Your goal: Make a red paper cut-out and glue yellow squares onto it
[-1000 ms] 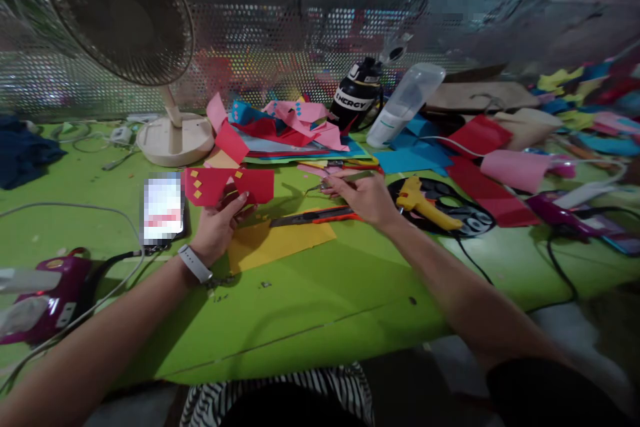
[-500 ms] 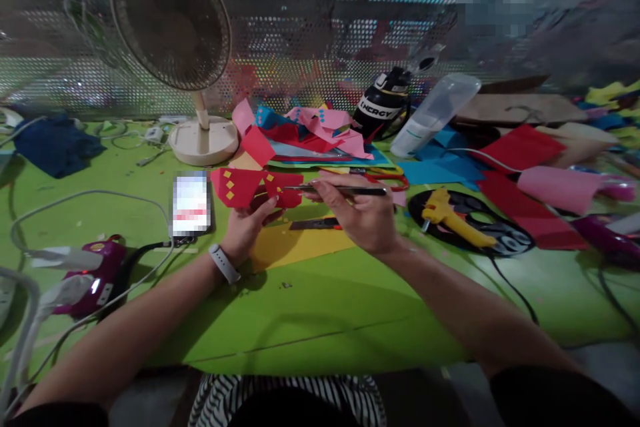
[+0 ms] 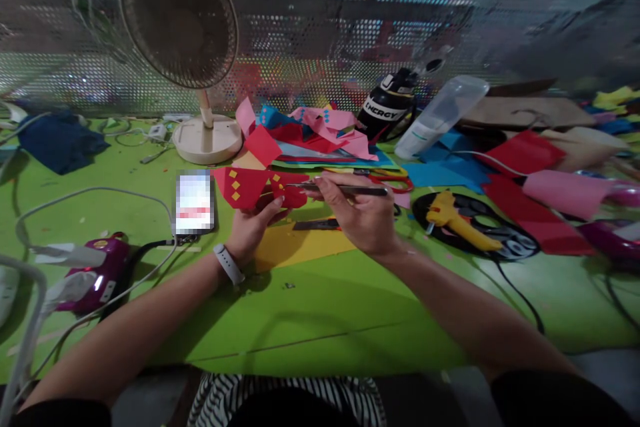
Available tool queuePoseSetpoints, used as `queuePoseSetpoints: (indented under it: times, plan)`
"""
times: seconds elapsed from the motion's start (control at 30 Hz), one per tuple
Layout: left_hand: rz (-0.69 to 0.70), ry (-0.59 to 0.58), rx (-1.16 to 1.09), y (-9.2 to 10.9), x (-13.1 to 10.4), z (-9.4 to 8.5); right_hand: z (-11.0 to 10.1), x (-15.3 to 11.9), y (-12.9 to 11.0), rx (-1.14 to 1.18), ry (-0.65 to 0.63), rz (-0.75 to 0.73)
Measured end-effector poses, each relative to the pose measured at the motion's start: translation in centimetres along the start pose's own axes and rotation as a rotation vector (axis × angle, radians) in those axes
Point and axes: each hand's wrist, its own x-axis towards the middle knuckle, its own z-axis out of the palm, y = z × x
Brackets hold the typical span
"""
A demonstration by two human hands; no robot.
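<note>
Red paper [image 3: 243, 188], folded or curved and dotted with small yellow diamonds [image 3: 233, 174], is held up in my left hand [image 3: 255, 223], thumb in front. In my right hand [image 3: 363, 217] are slim dark tweezers [image 3: 363, 190], pinched between thumb and fingers. Their thin tip points left and meets the red paper near its right-hand diamonds; whether a piece sits in the tip is too small to tell. Below the hands lies a sheet of yellow paper [image 3: 300, 248], with a utility knife [image 3: 316, 224] across its upper edge, partly behind my right hand.
A fan [image 3: 207, 140] and a phone [image 3: 194, 203] stand to the left, near a purple power strip [image 3: 103, 277] with cables. Paper scraps [image 3: 320, 137], scissors [image 3: 400, 180], a black bottle [image 3: 385, 107] and a clear bottle [image 3: 443, 117] lie behind. A yellow glue gun [image 3: 463, 223] rests at right.
The whole view has shifted slightly. Both hands keep nearly the same pose, with the tweezers' tip still at the right part of the red paper.
</note>
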Motion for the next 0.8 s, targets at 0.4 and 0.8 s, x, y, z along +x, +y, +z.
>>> queuePoseSetpoints:
  times: [0.4,0.8]
  plan:
    - [-0.003,-0.055,0.067,0.36,-0.17,0.18,-0.07,0.29,-0.54,-0.078,0.003,-0.067]
    - [0.006,-0.003,0.129,0.49,-0.2,0.25,-0.08,0.05,-0.5,-0.063,-0.016,-0.035]
